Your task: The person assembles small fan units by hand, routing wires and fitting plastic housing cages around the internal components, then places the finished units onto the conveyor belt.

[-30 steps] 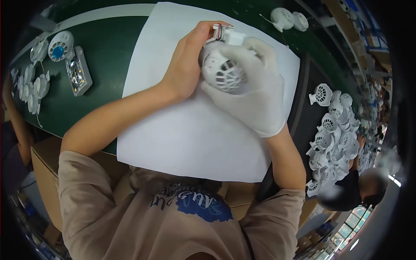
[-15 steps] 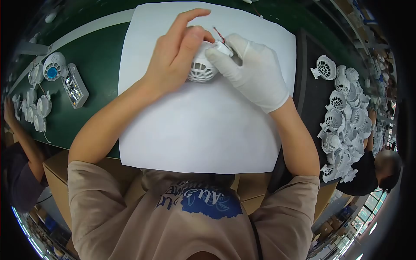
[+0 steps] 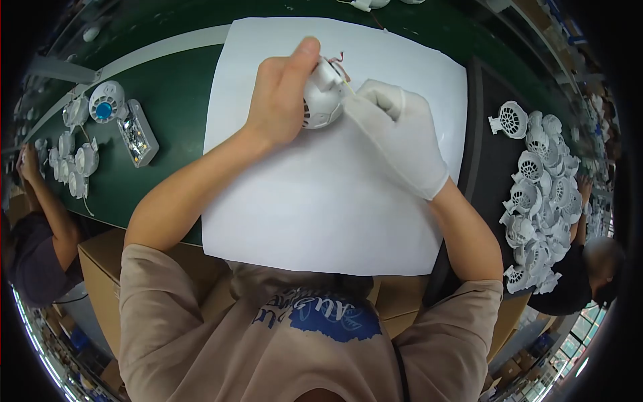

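My left hand [image 3: 280,100], bare, is wrapped round a round white plastic housing [image 3: 324,106] with slotted vents, its thumb by the small block on top. Red and dark wires [image 3: 337,60] stick out of that block. My right hand [image 3: 398,134], in a white glove, is closed just right of the housing, with thumb and forefinger pinched at a thin pale wire [image 3: 347,87]. Both hands are over a large white sheet [image 3: 315,208]. The lower left of the housing is hidden behind my left fingers.
Round white units [image 3: 74,164] and a rectangular device [image 3: 138,134] lie on the green table [image 3: 171,100] at left. A pile of white vented housings [image 3: 546,194] is on the right beyond a dark strip [image 3: 487,154]. Other people sit at both sides.
The housing has turned, so its vents now face my left palm. My left fingers have wrapped round it, and my right hand has shifted from the top block to the pale wire.
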Demonstrator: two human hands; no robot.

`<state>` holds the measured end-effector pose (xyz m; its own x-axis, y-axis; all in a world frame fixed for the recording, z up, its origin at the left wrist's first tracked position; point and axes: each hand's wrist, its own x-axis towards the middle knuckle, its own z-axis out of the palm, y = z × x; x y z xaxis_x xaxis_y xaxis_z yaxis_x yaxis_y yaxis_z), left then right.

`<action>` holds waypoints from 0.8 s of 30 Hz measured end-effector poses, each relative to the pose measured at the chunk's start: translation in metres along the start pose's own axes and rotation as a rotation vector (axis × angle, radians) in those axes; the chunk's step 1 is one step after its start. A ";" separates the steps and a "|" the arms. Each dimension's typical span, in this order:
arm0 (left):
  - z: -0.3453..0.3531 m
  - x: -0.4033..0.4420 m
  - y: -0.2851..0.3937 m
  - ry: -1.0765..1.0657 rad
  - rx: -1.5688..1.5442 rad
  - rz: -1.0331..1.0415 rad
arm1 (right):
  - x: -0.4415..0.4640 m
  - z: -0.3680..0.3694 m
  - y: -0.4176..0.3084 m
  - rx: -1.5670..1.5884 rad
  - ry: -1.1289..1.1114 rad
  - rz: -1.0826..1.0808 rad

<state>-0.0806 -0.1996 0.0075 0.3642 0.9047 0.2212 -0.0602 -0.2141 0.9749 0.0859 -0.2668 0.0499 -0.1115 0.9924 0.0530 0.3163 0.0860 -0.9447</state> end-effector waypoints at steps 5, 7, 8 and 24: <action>-0.005 0.004 0.004 -0.089 -0.130 -0.244 | -0.002 -0.004 -0.005 0.086 -0.065 0.042; -0.007 0.001 0.002 -0.125 -0.043 -0.225 | 0.000 -0.005 -0.005 0.099 -0.066 0.061; -0.006 0.000 0.001 -0.128 -0.044 -0.230 | 0.001 -0.005 -0.003 0.101 -0.064 0.067; -0.007 0.002 0.006 -0.078 -0.200 -0.360 | -0.001 -0.007 0.001 -0.142 -0.146 -0.131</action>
<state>-0.0868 -0.1966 0.0138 0.4639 0.8764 -0.1295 -0.0923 0.1932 0.9768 0.0930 -0.2667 0.0509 -0.2918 0.9496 0.1149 0.4184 0.2347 -0.8774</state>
